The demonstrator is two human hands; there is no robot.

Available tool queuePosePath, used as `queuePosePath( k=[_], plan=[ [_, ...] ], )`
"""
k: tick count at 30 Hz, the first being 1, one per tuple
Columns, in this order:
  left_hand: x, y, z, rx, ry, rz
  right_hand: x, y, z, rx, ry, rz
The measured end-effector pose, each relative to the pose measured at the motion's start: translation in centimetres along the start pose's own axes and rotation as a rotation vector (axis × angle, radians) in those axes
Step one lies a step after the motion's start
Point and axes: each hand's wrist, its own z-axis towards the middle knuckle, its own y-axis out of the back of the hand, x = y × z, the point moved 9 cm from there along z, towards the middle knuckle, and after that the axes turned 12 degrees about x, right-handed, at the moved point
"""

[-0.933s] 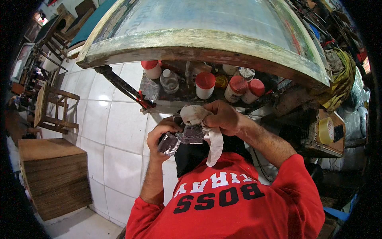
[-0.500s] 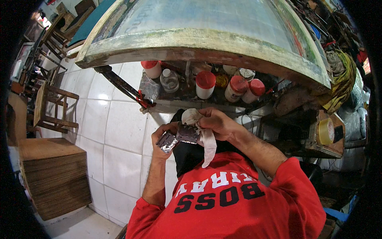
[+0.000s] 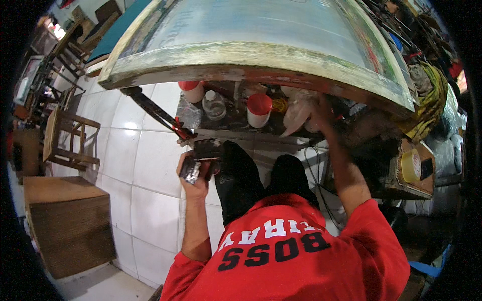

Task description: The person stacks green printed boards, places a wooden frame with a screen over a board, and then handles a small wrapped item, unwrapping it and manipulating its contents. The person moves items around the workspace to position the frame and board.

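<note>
My left hand (image 3: 195,184) is closed around a dark, blocky object (image 3: 207,149) with a shiny silver face, left of my knees; its exact kind does not show. Stretched forward under the wooden-framed screen (image 3: 251,54), my right hand (image 3: 320,116) grips a crumpled whitish cloth (image 3: 297,111). The cloth hangs over the jars at the right of the low shelf and hides most of them. A white jar with a red lid (image 3: 259,111) stands left of the cloth. Motion smears the right hand's fingers a little.
A clear bottle (image 3: 214,106) and another red-lidded jar (image 3: 191,91) stand further left on the shelf. A wooden stool (image 3: 73,138) and a stack of brown boards (image 3: 70,226) are on the left. Yellow tape rolls (image 3: 411,165) lie in a wooden box at right.
My right hand has left the dark object and carried the cloth forward and right to the jars. My left hand has shifted slightly left, still holding the object.
</note>
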Motion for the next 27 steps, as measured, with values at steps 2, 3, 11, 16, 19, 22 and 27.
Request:
queuePosePath(
  k=[2,3,11,16,19,22,27],
  plan=[
    [0.7,0.1,-0.1,-0.041,0.038,0.027,-1.8,0.5,2.0,0.086,-0.12,-0.421],
    [0.0,-0.6,0.0,0.019,-0.026,0.188,-2.3,0.0,2.6,0.198,-0.168,-0.646],
    [-0.9,-2.9,-0.2,0.159,-0.105,0.281,15.5,-5.8,-7.7,0.427,0.53,0.202],
    [-3.4,-6.7,-0.2,0.397,-0.299,0.316,24.4,-5.0,-12.1,0.524,0.754,0.04],
    [-3.7,-7.2,-0.2,0.357,-0.192,0.26,25.9,-4.4,-13.0,0.579,0.806,-0.01],
    [-4.6,-8.5,-0.4,0.422,-0.206,0.286,25.9,-4.6,-13.1,0.623,0.802,-0.06],
    [-5.6,-9.6,-0.5,0.483,-0.278,0.474,25.0,-5.4,-13.1,0.651,0.754,-0.185]
  ],
)
